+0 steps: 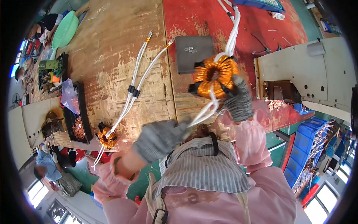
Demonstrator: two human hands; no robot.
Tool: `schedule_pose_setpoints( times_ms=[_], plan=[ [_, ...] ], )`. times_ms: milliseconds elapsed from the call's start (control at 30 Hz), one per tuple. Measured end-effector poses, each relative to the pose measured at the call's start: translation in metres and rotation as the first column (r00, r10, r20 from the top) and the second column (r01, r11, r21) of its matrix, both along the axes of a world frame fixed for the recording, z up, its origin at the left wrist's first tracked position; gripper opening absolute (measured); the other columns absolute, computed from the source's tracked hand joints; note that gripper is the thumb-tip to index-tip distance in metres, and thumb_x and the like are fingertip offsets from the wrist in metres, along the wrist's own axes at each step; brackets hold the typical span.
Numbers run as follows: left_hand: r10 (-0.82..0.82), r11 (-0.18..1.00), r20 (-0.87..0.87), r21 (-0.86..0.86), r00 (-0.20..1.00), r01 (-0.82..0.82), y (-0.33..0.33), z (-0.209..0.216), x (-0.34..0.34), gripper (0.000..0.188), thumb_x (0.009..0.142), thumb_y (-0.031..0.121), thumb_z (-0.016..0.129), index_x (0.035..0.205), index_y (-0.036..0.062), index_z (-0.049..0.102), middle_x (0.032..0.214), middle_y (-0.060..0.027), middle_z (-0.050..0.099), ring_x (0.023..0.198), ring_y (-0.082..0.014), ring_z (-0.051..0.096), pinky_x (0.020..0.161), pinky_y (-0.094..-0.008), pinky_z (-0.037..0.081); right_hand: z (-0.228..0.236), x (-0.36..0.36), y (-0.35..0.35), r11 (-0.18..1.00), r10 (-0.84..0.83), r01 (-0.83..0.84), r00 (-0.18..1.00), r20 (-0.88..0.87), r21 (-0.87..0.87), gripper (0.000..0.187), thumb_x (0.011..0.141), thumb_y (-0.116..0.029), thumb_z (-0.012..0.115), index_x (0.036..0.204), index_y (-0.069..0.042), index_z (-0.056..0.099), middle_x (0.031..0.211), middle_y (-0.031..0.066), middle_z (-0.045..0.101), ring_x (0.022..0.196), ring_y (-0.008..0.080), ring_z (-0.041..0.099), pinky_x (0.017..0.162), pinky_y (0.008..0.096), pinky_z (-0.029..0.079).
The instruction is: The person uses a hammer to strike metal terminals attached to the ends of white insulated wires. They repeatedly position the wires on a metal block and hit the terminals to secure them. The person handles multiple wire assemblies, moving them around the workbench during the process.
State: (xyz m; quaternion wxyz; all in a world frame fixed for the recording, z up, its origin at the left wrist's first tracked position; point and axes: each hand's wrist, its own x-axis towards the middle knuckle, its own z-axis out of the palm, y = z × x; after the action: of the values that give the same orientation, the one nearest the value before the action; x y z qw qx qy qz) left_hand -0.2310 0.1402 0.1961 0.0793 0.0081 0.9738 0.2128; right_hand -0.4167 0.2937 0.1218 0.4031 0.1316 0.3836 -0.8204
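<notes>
My right hand (pixel 240 100), in a grey knit glove, grips the side of a copper-wound ring coil (pixel 217 76) with black tape at spots around it. The coil is held up over the seam between the bare wood and red parts of the table. Thick white wires (pixel 233 35) run from its top toward the far edge. Shorter white leads (pixel 205 113) come out of its middle toward me. My left hand (pixel 160 139), gloved too and a little blurred, is closed around the ends of those leads; its fingertips are partly smeared.
A smaller coil (pixel 107 139) with long white wires lies at the left. Behind my coil is a dark metal plate (pixel 186 61). A black tray (pixel 85 128) holds copper bits. Machines (pixel 311 72) flank both sides; blue crates (pixel 304 145) stand at right, a green basin (pixel 66 30) far left.
</notes>
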Motion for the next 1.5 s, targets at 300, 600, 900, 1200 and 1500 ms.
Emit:
schedule_pose_setpoints(
  times_ms=[300,600,900,1200,1500],
  plan=[
    [-0.01,0.919,0.221,-0.382,0.975,0.096,-0.05,-0.03,0.157,0.043,0.078,0.02,0.05,0.119,0.0108,0.046,0.064,-0.0046,0.048,0.054,-0.0186,0.052,0.038,-0.0339,0.038,-0.061,0.128,-0.058,0.872,0.351,-0.301,0.934,0.064,-0.386,0.064,0.067,-0.017,0.072,0.121,-0.009,0.038,0.107,0.0046,0.051,0.098,0.0202,0.055,0.082,0.0336,0.049],
    [0.174,0.941,0.285,-0.331,0.942,-0.074,-0.05,-0.121,0.239,0.028,0.082,0.03,0.049,0.107,0.0191,0.052,0.061,-0.0053,0.05,0.053,-0.022,0.054,0.041,-0.0363,0.041,-0.165,0.205,-0.046,0.856,0.516,-0.508,0.845,-0.138,0.093,0.072,0.056,-0.005,0.078,0.118,-0.008,0.04,0.108,0.0012,0.052,0.095,0.0125,0.049,0.08,0.0275,0.045],
    [0.359,0.917,0.171,-0.247,0.918,-0.312,-0.088,-0.134,0.266,0.041,0.078,0.037,0.055,0.109,0.0103,0.053,0.106,-0.013,0.05,0.101,-0.029,0.046,0.087,-0.0426,0.036,-0.129,0.154,-0.008,0.872,0.41,-0.371,0.91,-0.059,0.32,0.027,0.081,-0.017,0.06,0.102,-0.002,0.053,0.089,0.0072,0.059,0.08,0.0168,0.057,0.071,0.0276,0.049],
    [0.625,0.757,0.198,-0.392,0.755,-0.524,-0.146,-0.186,0.176,0.037,0.077,0.033,0.054,0.102,0.005,0.055,0.095,-0.0184,0.054,0.086,-0.0341,0.053,0.075,-0.0438,0.043,-0.158,0.101,-0.018,0.887,-0.14,0.055,0.978,0.155,0.458,0.01,0.079,-0.013,0.061,0.083,-0.006,0.056,0.079,0.0061,0.058,0.074,0.0202,0.057,0.068,0.0341,0.051],
    [0.723,0.69,0.332,-0.394,0.606,-0.607,-0.169,-0.197,0.184,0.026,0.085,0.027,0.05,0.095,0.0033,0.055,0.085,-0.0148,0.061,0.073,-0.0303,0.059,0.063,-0.0391,0.047,-0.14,0.1,0.002,0.857,0.06,0.025,0.987,-0.148,0.515,0.021,0.078,-0.024,0.065,0.082,-0.004,0.059,0.075,0.0032,0.058,0.065,0.0125,0.052,0.057,0.0249,0.042]
  ],
)
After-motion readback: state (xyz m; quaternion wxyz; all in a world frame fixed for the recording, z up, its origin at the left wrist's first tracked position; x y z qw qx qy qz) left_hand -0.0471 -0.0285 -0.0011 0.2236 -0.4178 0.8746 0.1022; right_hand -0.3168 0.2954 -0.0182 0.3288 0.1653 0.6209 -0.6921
